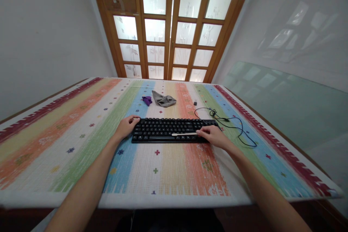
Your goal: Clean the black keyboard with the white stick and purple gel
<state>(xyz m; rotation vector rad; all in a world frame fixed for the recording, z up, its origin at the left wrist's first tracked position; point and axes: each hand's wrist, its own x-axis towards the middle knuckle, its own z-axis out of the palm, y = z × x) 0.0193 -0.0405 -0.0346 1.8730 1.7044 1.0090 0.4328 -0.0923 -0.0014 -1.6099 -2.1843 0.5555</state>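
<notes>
A black keyboard [163, 130] lies flat on a striped tablecloth, its long side facing me. My left hand [127, 127] grips the keyboard's left end, the fingers at its upper left corner. Between the thumb and fingers of my right hand [213, 135] is a thin off-white stick [185, 134] with a slightly wider tip. It points left across the lower key rows, above or touching the space bar; I cannot tell which. The right hand is over the keyboard's right end and hides some keys there.
Behind the keyboard lie a crumpled grey cloth [164, 100] and a small purple cloth [147, 100]. A small black USB plug-like piece [195, 103] is to their right. A black cable [239, 127] loops over the tablecloth [171, 170] on the right.
</notes>
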